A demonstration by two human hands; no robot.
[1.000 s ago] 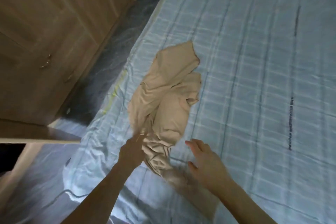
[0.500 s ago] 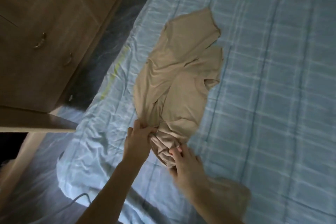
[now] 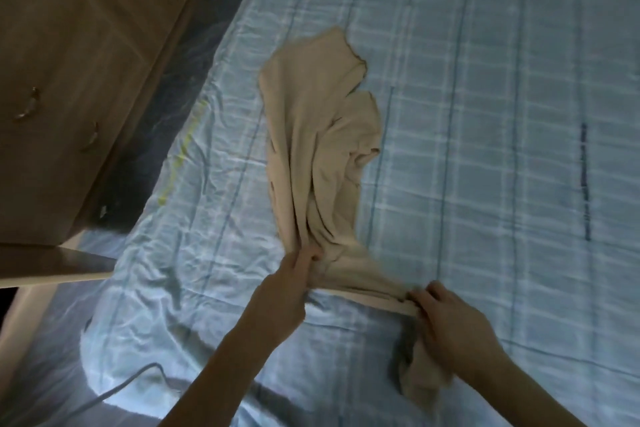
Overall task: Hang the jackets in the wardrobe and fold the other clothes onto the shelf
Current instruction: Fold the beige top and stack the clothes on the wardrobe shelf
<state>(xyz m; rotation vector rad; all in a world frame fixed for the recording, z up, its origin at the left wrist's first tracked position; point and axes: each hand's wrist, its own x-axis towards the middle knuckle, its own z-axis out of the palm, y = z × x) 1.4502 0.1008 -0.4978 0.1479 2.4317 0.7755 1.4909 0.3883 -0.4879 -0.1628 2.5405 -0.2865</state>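
A beige garment (image 3: 318, 135) lies crumpled on the blue checked bed cover (image 3: 485, 114), stretching away from me. My left hand (image 3: 287, 291) pinches its near edge at the left. My right hand (image 3: 450, 326) grips the same edge further right, so the hem is pulled taut between both hands. A loose end of the beige cloth hangs below my right hand. Which kind of garment it is cannot be told.
A wooden wardrobe (image 3: 86, 80) with metal handles (image 3: 29, 107) stands at the left, an open door edge (image 3: 52, 263) jutting toward the bed. Dark floor runs between wardrobe and bed. A cable (image 3: 131, 381) lies across the bed's near corner.
My hands, close together on the bunched near end, have moved apart. The right hand pulled the hem to the right and the garment has stretched out longer.
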